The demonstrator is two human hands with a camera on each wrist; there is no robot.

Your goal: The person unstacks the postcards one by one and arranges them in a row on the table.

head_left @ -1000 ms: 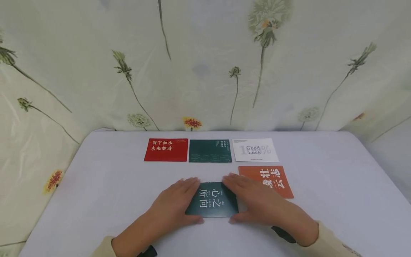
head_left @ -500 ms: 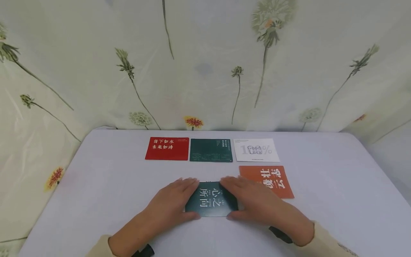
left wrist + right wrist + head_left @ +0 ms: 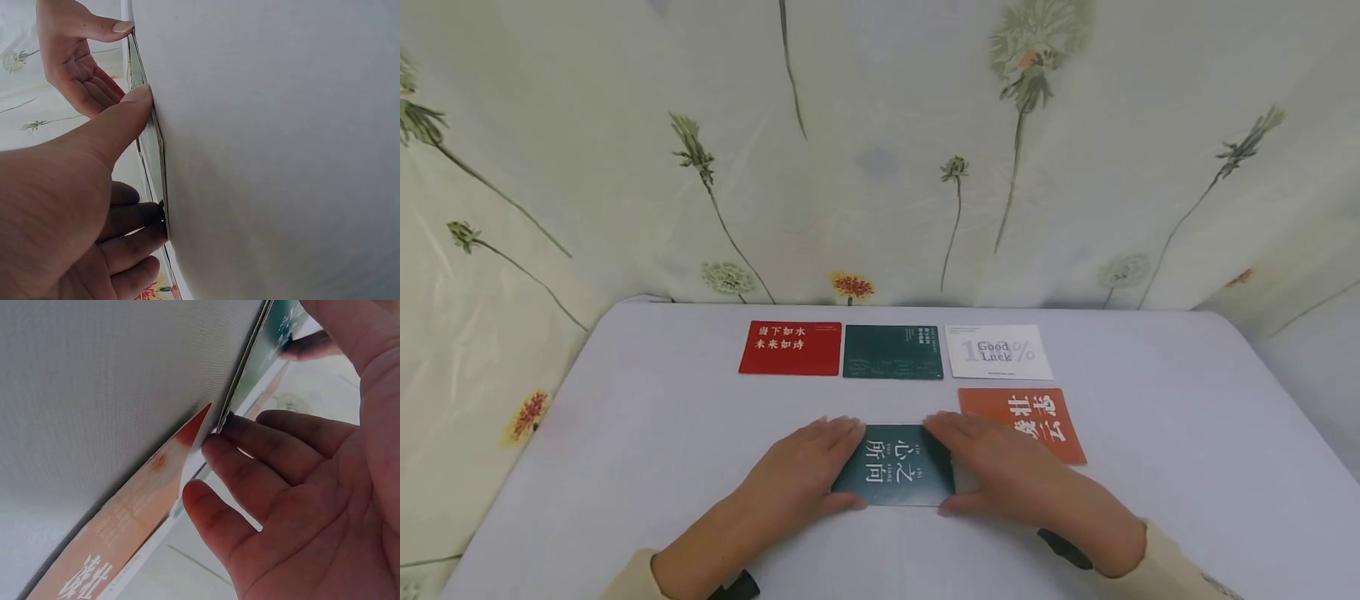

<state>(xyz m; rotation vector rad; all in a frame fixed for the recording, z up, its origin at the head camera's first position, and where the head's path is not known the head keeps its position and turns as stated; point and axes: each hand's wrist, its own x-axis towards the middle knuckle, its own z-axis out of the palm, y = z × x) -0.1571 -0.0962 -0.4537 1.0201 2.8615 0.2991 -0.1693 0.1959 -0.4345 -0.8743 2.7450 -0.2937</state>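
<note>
A dark teal card (image 3: pixel 891 467) with white Chinese characters lies crosswise near the front of the white table. My left hand (image 3: pixel 797 467) grips its left end, thumb at the near edge and fingers at the far edge. At the right end, my right hand (image 3: pixel 1003 467) holds it the same way. From the left wrist view, the card edge (image 3: pixel 161 162) shows more than one thin layer; how many cards are there I cannot tell. Partly behind my right hand lies an orange card (image 3: pixel 1052 433) with white characters.
Along the back of the white table (image 3: pixel 647 433) lie a red card (image 3: pixel 793 358), a dark green card (image 3: pixel 892 358) and a white "Good Luck" card (image 3: pixel 1000 358), side by side. Behind them hangs a floral curtain (image 3: pixel 880 225).
My right hand slides slightly left along the teal card, then back to the right. The left hand stays nearly in place. The other cards keep their places.
</note>
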